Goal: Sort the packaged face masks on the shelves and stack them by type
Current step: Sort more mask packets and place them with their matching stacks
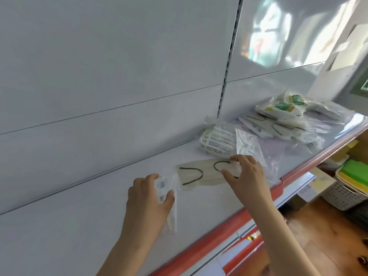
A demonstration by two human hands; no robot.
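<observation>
A beige packaged mask with black ear loops [201, 174] lies flat on the white shelf [79, 226]. My right hand [246, 175] pinches its right end between thumb and fingers. My left hand [148, 198] grips a clear-wrapped mask pack [166, 196] just left of it, the wrapper hanging down past my palm. Behind lie a rolled white pack with printed text [217, 142] and an empty-looking clear wrapper [249, 146]. Farther right is a loose heap of mask packs [288, 124], with green-labelled ones [282, 108] on top.
The shelf has a red front edge [199, 244] with a price rail. Its white back panel [119, 76] rises behind. Lower right, a white basket [346, 196] with green and yellow items stands on a wooden floor [322, 236].
</observation>
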